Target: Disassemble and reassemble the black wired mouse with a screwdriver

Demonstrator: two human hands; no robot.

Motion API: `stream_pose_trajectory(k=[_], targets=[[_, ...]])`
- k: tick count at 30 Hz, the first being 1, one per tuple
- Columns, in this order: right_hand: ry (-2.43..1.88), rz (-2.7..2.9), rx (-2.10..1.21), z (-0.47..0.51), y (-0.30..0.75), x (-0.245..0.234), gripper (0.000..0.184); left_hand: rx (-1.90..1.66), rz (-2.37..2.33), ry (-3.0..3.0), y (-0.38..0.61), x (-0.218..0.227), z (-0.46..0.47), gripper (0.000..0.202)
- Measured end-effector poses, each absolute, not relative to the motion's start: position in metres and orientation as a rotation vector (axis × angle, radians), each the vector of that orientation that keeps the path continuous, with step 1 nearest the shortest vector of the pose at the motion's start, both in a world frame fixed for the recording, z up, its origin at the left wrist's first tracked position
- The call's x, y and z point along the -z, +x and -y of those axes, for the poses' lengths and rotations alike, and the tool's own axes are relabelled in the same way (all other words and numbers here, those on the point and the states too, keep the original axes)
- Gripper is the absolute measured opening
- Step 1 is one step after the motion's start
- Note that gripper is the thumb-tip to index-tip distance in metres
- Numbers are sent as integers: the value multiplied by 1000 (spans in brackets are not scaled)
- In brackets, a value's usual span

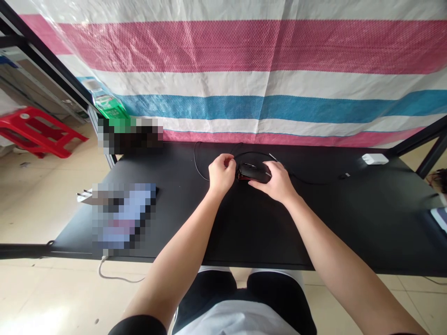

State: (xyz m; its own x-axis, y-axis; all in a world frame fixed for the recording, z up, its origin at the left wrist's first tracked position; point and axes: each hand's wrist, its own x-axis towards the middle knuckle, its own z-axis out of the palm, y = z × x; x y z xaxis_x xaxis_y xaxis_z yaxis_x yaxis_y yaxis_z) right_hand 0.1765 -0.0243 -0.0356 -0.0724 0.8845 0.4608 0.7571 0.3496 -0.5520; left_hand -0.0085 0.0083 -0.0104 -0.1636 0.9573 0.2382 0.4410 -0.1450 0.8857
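A black corded computer mouse (254, 172) rests on the black tabletop, lying sideways between my hands. My right hand (278, 180) grips its right end, with the thumb along the near side and the fingers over the far side. Just off the mouse's left end, my left hand (222, 174) is closed, its fingertips pinching the cable where it leaves the mouse; the exact grip is partly hidden. The thin black cable (196, 160) loops out behind both hands, and its plug (345, 176) lies farther right on the table.
A white charger (375, 159) sits at the back right. To the left lie a blurred phone-like object (127, 218) and a white cord (118, 278) over the edge. A green-labelled bottle (112, 108) stands back left. Striped sheeting (223, 51) hangs behind; a red stool (38, 130) is on the floor.
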Motion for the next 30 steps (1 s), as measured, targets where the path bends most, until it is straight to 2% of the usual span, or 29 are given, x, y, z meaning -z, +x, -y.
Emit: stream_pose_trajectory(k=[4,10,18,23,30], targets=[[-1475,1905,-342,24,177,35,65,-1280,-1602,1568,-8,9,-7,19],[-1548,1956,-395,27,175,30,51,-1288,-1605,1555,-8,7,-7,18],[-1578,1853,-341,28,173,29,44,-1356,-1636,1529,-9,10,-9,18],[-1634,1621,-366,26,173,23,44,-1424,-1626,1494,-10,9,-8,19],[-1584,1378,-313,26,174,21,48,-1275,-1528,1401,-5,10,-7,13]])
